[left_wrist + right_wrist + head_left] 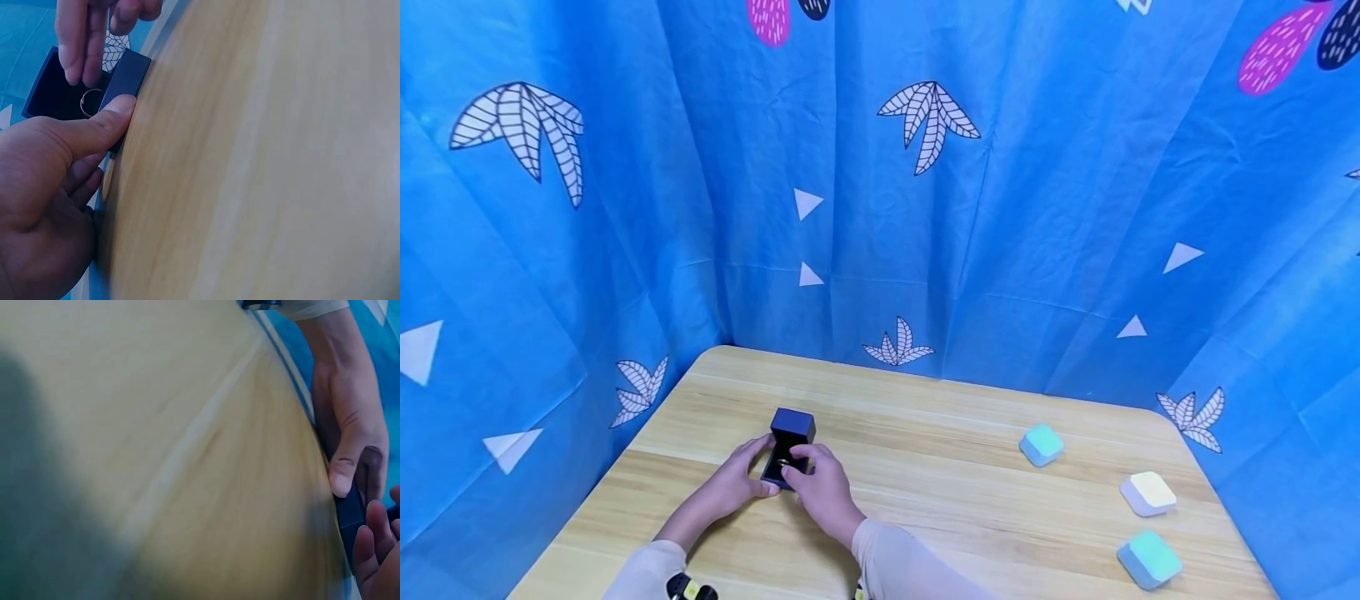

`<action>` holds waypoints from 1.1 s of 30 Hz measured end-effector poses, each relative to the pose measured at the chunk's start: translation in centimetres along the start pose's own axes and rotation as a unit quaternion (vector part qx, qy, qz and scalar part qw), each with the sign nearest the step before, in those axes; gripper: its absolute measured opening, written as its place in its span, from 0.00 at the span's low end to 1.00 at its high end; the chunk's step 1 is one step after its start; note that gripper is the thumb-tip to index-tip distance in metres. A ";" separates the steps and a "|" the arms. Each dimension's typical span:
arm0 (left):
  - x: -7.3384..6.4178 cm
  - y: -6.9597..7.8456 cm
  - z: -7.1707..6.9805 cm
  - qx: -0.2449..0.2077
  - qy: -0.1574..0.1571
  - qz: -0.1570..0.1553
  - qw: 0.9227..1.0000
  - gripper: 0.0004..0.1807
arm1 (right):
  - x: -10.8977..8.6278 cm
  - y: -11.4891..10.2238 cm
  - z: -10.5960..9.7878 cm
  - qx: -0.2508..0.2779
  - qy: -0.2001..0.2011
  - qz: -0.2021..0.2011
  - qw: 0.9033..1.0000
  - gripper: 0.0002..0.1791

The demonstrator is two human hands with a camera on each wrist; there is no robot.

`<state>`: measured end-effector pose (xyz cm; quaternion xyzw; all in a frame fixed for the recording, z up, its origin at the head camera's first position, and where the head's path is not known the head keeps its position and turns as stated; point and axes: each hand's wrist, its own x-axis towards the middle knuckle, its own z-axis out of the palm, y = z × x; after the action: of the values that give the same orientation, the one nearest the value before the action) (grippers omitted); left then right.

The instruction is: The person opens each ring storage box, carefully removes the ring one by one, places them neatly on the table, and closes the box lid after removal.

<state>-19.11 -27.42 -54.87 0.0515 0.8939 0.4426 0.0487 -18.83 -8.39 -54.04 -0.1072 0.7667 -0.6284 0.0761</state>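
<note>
A dark blue ring box (793, 423) stands with its lid raised on the wooden table, left of the middle. Inside it a thin gold-coloured ring (91, 102) sits upright in the dark lining. My left hand (737, 483) grips the box from the left, its thumb pressed on the front wall, as the left wrist view shows. Over the opening hovers my right hand (827, 492), thumb and forefinger parted close to the ring. In the left wrist view those fingertips appear just above the ring, apart from it. The right wrist view catches only part of the right hand's fingers.
On the right side of the table (925, 467) lie a turquoise block (1041, 445), a white block (1147, 493) and another turquoise block (1149, 559). A blue patterned curtain (910, 250) hangs behind and beside the table.
</note>
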 end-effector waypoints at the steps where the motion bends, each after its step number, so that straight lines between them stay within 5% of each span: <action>1: 0.0 0.0 0.0 0.003 -0.001 0.003 1.000 0.49 | 0.1 0.1 0.1 -0.013 0.002 -0.005 1.000 0.18; 8: 0.5 0.1 0.1 -0.002 -0.008 -0.002 1.000 0.50 | 0.6 0.4 0.4 -0.117 0.037 -0.058 0.991 0.14; 33: 0.5 -0.7 -0.2 -0.003 -0.015 0.011 1.000 0.52 | 1.2 1.0 1.6 -0.140 0.089 -0.063 0.984 0.11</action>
<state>-19.69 -27.90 -55.33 0.0677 0.8910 0.4453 0.0569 -19.63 -10.03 -55.30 -0.1088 0.8426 -0.5252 -0.0476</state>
